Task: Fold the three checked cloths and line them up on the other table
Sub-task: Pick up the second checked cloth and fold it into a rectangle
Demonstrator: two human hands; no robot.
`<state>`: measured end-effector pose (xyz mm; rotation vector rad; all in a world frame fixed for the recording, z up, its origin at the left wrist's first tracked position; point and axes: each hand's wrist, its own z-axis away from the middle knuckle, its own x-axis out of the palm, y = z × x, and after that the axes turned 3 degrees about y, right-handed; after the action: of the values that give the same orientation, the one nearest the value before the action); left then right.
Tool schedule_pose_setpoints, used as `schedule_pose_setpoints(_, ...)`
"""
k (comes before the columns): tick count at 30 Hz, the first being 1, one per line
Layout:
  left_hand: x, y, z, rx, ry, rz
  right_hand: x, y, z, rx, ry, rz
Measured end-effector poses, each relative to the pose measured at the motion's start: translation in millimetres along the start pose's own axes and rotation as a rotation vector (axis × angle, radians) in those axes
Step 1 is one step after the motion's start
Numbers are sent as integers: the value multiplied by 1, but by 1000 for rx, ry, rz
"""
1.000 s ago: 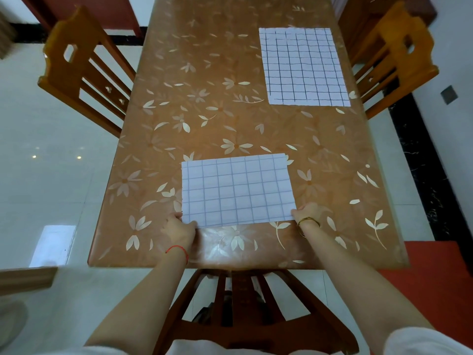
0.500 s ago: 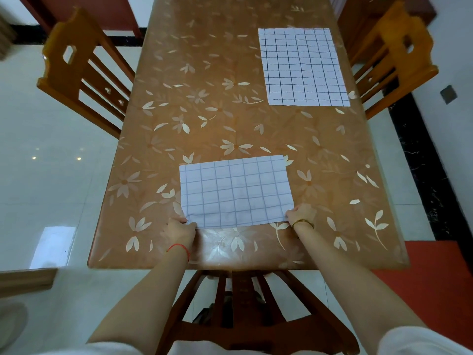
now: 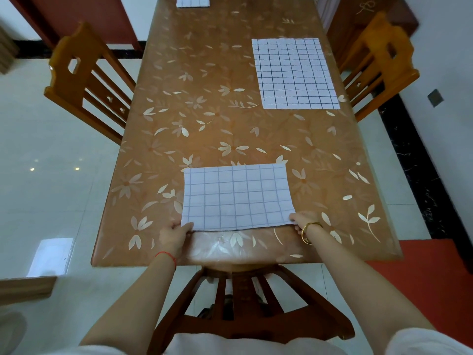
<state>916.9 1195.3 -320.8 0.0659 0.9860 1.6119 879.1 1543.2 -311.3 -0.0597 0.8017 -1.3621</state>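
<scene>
Vs 1 s ago the near cloth (image 3: 236, 197) is barely shifting on the table (image 3: 204, 98). What's changing: its near edge is now lifting slightly, showing a thin shadow line under it. Our view is also tipping up, bringing a 3rd cloth (image 3: 192, 1) into frame at the far end.

We're reading this as the next fold starting, near edge going over to far edge. We're judging that 0 of 3 are on the other table yet.

Left hand (image 3: 174, 235) is pinching the near-left corner and right hand (image 3: 303, 219) the near-right, fingers curled on fabric.

The near cloth is lying flat by the table's near edge, long axis running left-right and slightly skewed. The 2nd cloth (image 3: 294, 73) is lying far right, long axis pointing away from us
</scene>
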Motion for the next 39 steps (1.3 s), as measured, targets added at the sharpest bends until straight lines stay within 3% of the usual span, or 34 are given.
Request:
schedule_pose_setpoints(5, -7, -26, -18, -45, -87, 15, -12, 19, 18, -19, -65, 148)
schedule_pose_setpoints(16, -17, -36, 22, 42, -124, -178, -25, 51, 42, -8, -104, 261)
schedule_pose_setpoints(22, -21, -35, 23, 154, -81, -353, -24, 54, 47, -196, 39, 454)
schedule_pose_setpoints(24, -27, -32, 23, 255, -29, -490, -22, 50, 47, -260, 165, 570)
schedule_pose_setpoints(27, -31, -23, 19, 427, 31, -608, -12, 39, 45, -389, 296, 543)
schedule_pose_setpoints(31, -22, -2, 9, 748, 12, -696, 15, 10, 42, -627, 243, 435)
schedule_pose_setpoints(34, -8, 21, 4, 944, -49, -807, 41, -11, 37, -822, 169, 617)
schedule_pose_setpoints(39, 21, 46, -1, 921, -193, -952, 86, -46, 39, -978, 38, 858)
